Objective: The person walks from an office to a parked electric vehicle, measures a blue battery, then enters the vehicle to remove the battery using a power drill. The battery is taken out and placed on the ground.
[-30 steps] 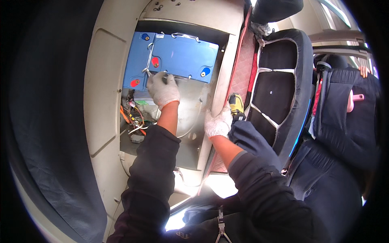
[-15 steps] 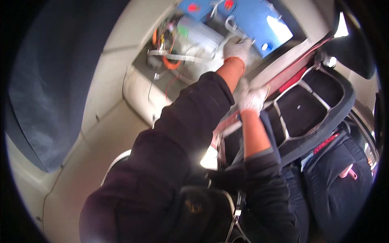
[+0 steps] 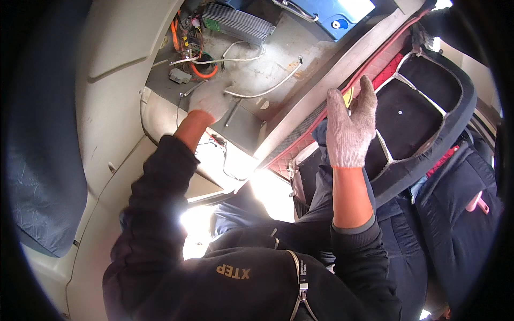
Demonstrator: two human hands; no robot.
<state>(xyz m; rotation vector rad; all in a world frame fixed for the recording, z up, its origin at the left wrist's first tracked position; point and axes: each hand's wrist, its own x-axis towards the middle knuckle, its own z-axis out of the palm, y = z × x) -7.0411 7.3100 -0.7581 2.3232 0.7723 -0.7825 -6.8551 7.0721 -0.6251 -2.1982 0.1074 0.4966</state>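
My left hand (image 3: 210, 99), gloved and blurred, is low in the metal compartment (image 3: 249, 120), near a white cable (image 3: 262, 92), a small grey box (image 3: 180, 76) and a thin lead; what it holds, if anything, is unclear. My gloved right hand (image 3: 350, 125) is raised with fingers apart beside the red quilted edge (image 3: 293, 152); a yellow item shows partly behind it. At the compartment's top is a blue battery (image 3: 353, 13) with a handle, beside a finned metal unit (image 3: 235, 24) and tangled wiring with an orange cable (image 3: 204, 74).
Cream panels (image 3: 112, 69) and a dark padded cover (image 3: 43, 160) line the left. At right stands a tipped black seat cushion (image 3: 460, 107) with white straps, beside dark clothing (image 3: 455, 241) with a pink item (image 3: 476, 202). My legs are below, over a bright opening.
My left hand has moved from beside the battery down toward the compartment's near side. My right hand has opened and lifted. The view has shifted, leaving most of the batteries out of frame.
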